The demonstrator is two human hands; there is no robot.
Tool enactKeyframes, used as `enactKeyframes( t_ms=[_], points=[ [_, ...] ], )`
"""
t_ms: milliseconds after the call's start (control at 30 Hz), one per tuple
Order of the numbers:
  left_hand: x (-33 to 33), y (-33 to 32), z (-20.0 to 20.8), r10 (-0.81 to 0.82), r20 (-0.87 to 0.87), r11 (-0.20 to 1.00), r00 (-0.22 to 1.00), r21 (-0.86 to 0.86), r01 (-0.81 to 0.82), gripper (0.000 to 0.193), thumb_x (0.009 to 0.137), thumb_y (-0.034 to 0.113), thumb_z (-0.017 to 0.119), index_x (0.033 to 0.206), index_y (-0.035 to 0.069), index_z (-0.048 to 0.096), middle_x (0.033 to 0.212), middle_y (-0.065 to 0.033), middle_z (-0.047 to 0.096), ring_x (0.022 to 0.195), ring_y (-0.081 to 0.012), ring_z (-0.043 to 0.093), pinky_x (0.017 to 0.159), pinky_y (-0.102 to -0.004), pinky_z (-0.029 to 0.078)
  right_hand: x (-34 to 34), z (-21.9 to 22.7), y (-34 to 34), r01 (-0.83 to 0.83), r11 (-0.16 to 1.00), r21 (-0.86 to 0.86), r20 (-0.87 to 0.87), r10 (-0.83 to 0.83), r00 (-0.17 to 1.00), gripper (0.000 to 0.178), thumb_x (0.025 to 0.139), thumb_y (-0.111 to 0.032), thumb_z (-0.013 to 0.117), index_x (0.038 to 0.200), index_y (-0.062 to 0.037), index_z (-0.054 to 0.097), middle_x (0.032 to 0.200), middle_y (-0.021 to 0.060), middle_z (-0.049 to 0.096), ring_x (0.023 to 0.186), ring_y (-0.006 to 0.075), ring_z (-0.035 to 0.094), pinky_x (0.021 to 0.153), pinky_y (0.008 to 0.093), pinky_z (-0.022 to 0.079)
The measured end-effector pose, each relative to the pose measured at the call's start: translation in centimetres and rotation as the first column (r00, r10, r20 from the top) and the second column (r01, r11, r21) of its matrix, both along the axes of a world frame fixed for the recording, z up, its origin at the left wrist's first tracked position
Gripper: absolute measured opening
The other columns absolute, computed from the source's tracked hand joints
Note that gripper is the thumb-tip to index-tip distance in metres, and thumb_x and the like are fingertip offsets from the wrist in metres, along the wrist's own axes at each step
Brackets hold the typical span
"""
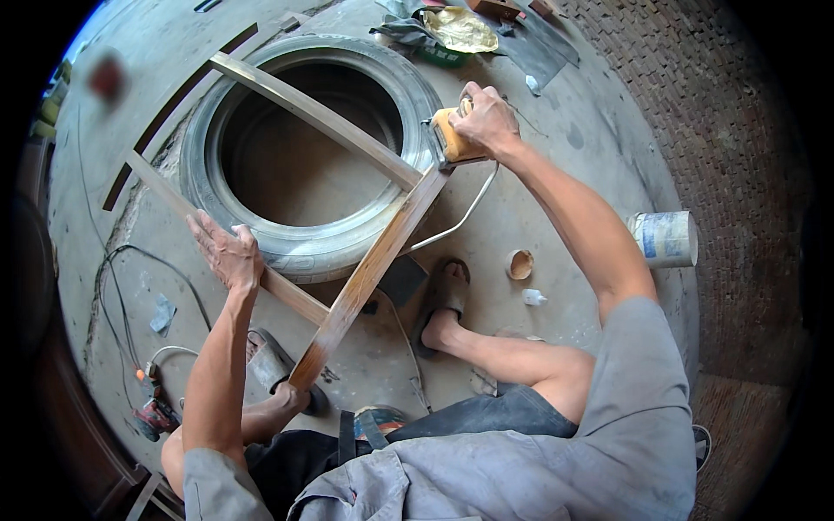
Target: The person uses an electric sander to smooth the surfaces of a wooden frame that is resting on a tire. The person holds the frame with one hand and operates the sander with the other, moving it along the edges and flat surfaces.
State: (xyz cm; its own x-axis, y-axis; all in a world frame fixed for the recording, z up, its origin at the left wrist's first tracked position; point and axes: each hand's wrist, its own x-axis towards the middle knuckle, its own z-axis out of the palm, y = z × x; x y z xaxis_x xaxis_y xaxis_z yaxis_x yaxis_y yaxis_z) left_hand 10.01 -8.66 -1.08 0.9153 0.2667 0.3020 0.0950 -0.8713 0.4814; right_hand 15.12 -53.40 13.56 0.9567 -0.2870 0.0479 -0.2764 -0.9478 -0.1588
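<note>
A wooden frame of one long brown rail with two slats lies tilted across a worn tire. My right hand grips a yellow-orange power sander, whose grey base meets the rail's far right end. A pale cord runs down from the tool. My left hand lies over the nearer slat, fingers along one side and thumb on the other, holding it. The farther slat crosses the tire's opening. The rail's near end comes down by my left foot. Whitish dust marks the rail.
A white bucket lies on its side at the right. Near my right foot are a small round tub and a small white bottle. Dark cables and a red power tool lie at left. Bags sit beyond the tire.
</note>
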Motion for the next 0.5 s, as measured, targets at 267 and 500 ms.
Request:
enactKeyframes(
  t_ms=[267, 500],
  points=[
    [0.4, -0.5, -0.6, -0.009, -0.013, 1.000, 1.000, -0.002, 0.009, 0.075, 0.092, 0.026, 0.053, 0.156, -0.007, 0.031, 0.164, -0.0305, 0.023, 0.152, -0.0451, 0.026, 0.125, -0.0476, 0.024, 0.3, 0.5, -2.4, 0.108, 0.994, -0.018, 0.014, -0.108, 0.994, 0.051, 0.082, -0.042, 0.071, 0.124, -0.0144, 0.062, 0.123, 0.0229, 0.061, 0.115, 0.0449, 0.064, 0.093, 0.0557, 0.055],
    [0.0, -0.1, 0.2, 0.014, -0.033, 1.000, 0.999, 0.016, -0.014, 0.075, 0.093, 0.028, 0.054, 0.157, -0.006, 0.031, 0.165, -0.0294, 0.023, 0.153, -0.0442, 0.025, 0.125, -0.0469, 0.025, -2.6, 0.2, 2.7, -0.033, 0.999, -0.006, 0.050, 0.033, 0.998, 0.043, 0.083, -0.040, 0.074, 0.115, -0.0132, 0.062, 0.114, 0.0214, 0.063, 0.107, 0.0432, 0.066, 0.092, 0.0529, 0.054]
  ],
)
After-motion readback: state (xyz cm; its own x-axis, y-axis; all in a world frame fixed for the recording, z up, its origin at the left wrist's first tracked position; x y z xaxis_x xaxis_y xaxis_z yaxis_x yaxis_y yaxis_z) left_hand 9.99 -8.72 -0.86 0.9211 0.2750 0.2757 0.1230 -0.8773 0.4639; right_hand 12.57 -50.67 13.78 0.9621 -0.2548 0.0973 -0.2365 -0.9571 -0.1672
